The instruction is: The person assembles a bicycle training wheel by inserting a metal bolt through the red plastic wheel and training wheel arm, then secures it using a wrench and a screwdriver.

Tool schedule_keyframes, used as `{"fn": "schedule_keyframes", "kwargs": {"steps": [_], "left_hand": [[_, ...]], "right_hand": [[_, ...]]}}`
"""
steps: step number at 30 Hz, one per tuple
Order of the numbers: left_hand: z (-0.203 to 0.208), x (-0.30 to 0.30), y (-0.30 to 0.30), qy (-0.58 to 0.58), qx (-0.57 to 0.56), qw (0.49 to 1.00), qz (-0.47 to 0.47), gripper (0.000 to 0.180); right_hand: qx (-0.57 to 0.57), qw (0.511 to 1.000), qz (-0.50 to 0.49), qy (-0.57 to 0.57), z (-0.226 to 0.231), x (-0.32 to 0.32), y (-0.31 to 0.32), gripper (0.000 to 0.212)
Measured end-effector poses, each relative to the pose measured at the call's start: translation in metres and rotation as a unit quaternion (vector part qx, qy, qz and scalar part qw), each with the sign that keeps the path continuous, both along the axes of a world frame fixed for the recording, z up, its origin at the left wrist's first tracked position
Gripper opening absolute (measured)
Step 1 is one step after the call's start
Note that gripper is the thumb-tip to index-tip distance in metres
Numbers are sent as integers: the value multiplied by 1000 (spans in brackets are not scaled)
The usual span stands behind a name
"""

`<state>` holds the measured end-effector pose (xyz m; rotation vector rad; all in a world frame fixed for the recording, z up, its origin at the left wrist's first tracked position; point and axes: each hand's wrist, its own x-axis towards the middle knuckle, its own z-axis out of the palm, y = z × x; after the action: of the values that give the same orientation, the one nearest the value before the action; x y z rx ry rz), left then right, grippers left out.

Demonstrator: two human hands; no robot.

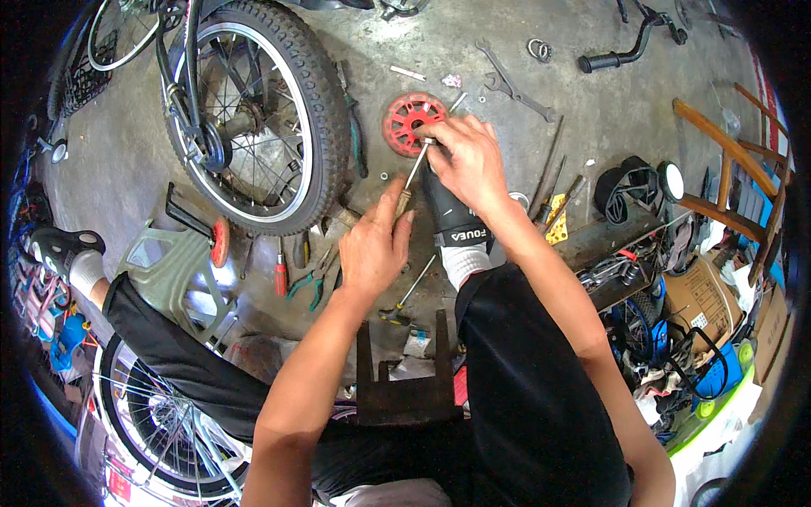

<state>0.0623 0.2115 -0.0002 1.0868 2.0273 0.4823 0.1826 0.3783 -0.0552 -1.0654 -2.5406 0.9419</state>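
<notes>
Slim-shafted tool (416, 173), one of it, lies between my two grips above the floor, in front of my raised shoe (456, 215). My left grip (372, 253) is closed around its handle; my right grip (469, 160) is curled in at the shaft's far end, but the fingers hide how tightly it is closed and exactly what it holds. One metal strip (459, 103) shows beyond those knuckles.

One red wheel (404, 118) sits at 11 o'clock from my right grip, its lower edge partly behind my fingers. Toward 10 o'clock from my left grip, one big knobbly tyre (325, 110) crowds that side; at 9 o'clock are a green stool (156, 262) and a second red wheel (220, 242). Nearer, at 8 to 9 o'clock, lie one red-handled screwdriver (280, 275) and one pair of teal-handled pliers (312, 283). One yellow-and-black screwdriver (395, 315) is toward 5 o'clock. Spanners (511, 89), seemingly two, overlap at 1 o'clock from my right grip, and a wooden chair (731, 152) stands at 3 o'clock.

The tool's long axis runs from 7 o'clock to 1 o'clock, handle toward 7, shaft pointing to 1, just past the red wheel's lower edge.
</notes>
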Motion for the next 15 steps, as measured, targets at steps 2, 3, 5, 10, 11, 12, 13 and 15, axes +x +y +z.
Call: {"fn": "schedule_keyframes", "kwargs": {"steps": [2,3,5,10,11,12,13,15], "left_hand": [[6,1,-6,-4,-10,1000,5,53],[8,2,-13,-2,-20,1000,11,53],[11,4,-32,8,-49,999,18,53],[1,7,-87,65,-123,990,-1,43],[1,8,-93,77,-145,986,-11,41],[1,6,-94,97,-132,986,-30,34],[1,6,-93,137,-77,987,-43,34],[4,2,-80,215,36,974,-69,32]], "right_hand": [[0,998,-42,43,-5,2,-3,25],[0,996,-64,64,-8,4,-3,25],[-61,982,-153,92,-7,5,-1,28],[-270,902,-266,205,1,18,7,27],[-277,902,-255,212,5,21,7,26],[-270,904,-244,226,14,19,8,22],[-226,924,-223,213,18,22,8,21],[-136,956,-181,185,25,28,9,19]]}}
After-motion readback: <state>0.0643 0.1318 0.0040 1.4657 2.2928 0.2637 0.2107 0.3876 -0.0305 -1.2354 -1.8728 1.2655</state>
